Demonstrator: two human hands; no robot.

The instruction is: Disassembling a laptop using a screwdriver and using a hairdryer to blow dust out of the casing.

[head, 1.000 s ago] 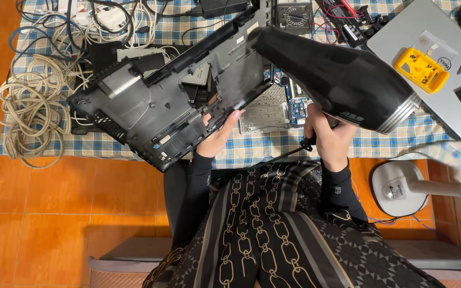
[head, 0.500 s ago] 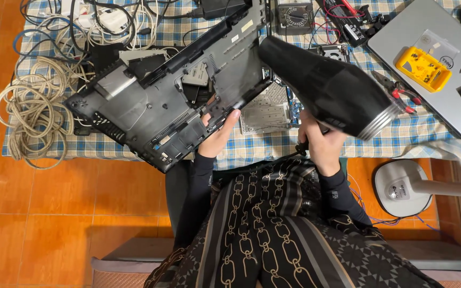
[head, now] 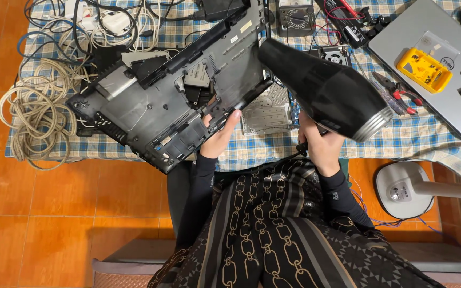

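Your left hand has its fingers closed on the tilted black laptop base above the checked tabletop, your right hand gripping a black hair dryer.

A worktop under a blue-and-white checked cloth stands on an orange tiled floor. On the cloth lie coiled pale cables, a silver laptop bearing a yellow meter, red-handled pliers and a perforated metal plate. A white fan base stands on the floor.
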